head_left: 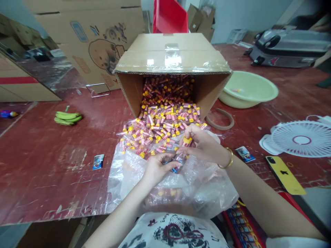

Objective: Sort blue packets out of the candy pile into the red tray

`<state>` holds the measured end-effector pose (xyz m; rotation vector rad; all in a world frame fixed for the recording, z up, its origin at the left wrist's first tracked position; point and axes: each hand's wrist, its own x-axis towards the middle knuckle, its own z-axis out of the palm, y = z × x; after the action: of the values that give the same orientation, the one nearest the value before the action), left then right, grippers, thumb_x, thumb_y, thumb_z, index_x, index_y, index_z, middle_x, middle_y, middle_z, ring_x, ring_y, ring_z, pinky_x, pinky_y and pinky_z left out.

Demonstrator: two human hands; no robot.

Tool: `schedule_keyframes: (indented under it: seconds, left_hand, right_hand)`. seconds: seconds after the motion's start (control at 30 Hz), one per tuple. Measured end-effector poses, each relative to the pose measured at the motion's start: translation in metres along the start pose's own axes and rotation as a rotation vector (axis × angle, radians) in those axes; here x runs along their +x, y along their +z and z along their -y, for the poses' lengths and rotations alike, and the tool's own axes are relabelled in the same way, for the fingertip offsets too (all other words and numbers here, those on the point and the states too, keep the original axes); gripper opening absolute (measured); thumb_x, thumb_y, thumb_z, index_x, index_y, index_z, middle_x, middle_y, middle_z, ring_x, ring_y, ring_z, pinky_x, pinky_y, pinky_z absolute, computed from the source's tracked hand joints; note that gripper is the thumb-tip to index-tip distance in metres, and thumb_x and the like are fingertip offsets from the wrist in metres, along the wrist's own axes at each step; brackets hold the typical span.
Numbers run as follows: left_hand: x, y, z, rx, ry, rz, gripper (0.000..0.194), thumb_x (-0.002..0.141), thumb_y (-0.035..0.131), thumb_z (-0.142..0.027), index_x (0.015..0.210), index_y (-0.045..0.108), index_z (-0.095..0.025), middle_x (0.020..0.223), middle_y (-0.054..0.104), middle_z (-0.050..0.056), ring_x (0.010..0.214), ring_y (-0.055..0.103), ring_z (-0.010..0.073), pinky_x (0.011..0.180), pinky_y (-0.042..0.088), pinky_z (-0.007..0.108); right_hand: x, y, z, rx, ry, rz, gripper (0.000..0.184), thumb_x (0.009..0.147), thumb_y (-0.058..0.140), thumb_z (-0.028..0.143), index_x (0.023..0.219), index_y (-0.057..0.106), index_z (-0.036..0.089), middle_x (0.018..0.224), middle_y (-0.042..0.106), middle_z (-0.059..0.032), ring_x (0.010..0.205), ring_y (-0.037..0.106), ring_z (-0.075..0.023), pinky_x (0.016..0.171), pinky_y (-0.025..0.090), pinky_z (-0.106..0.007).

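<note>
A cardboard box lies on its side on the red table, and several small yellow-capped tubes in clear wrappers spill out of its mouth toward me. My right hand, with a gold bangle on the wrist, pinches one yellow-capped tube above the pile. My left hand grips a small wrapped item with a blue card just under the right hand. Both hands hover over a clear plastic bag that has more tubes in it.
A pale green basin and a brown ring sit right of the box. A white fan, a yellow phone and small cards lie at right. Green bananas and a card lie at left.
</note>
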<state>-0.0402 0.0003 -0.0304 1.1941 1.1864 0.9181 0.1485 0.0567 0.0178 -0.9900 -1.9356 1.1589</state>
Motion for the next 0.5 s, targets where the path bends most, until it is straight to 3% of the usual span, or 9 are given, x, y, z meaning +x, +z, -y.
schedule_keyframes:
  seconds: [0.17,0.27,0.33,0.5]
  left_hand:
    - [-0.001,0.013,-0.008,-0.445,-0.187,0.152,0.031,0.071,0.075,-0.041,0.086,0.073,-0.015,0.073,0.072,0.006,0.063,0.064,0.0158,0.067,0.051,0.027]
    - [0.002,0.023,-0.014,-0.657,-0.278,0.109,0.032,0.069,0.077,-0.039,0.086,0.073,-0.012,0.077,0.073,0.008,0.065,0.065,0.0143,0.068,0.051,0.025]
    - [0.004,0.026,-0.017,-0.712,-0.317,0.082,0.032,0.068,0.079,-0.038,0.084,0.072,-0.01,0.079,0.073,0.009,0.065,0.066,0.0149,0.067,0.052,0.026]
    - [0.004,0.027,-0.016,-0.676,-0.31,0.121,0.038,0.069,0.077,-0.043,0.085,0.072,-0.009,0.077,0.073,0.01,0.063,0.067,0.016,0.059,0.052,0.023]
  right_hand:
    - [-0.013,0.021,-0.016,0.274,0.067,0.006,0.031,0.078,0.066,0.044,0.084,0.044,0.023,0.077,0.052,0.0019,0.065,0.053,-0.0123,0.053,0.046,-0.025]
    - [-0.029,0.038,-0.021,0.254,0.059,0.017,0.058,0.06,0.082,0.036,0.102,0.043,0.025,0.095,0.053,-0.0016,0.085,0.058,-0.0176,0.065,0.052,-0.028]
    - [-0.038,0.049,-0.021,0.203,0.048,-0.048,0.075,0.055,0.085,0.027,0.112,0.037,0.026,0.105,0.051,-0.0037,0.096,0.057,-0.0204,0.076,0.053,-0.032]
    - [-0.046,0.061,-0.023,0.143,0.046,-0.215,0.066,0.063,0.075,0.015,0.112,0.033,0.027,0.106,0.05,-0.0048,0.094,0.059,-0.0199,0.074,0.055,-0.031]
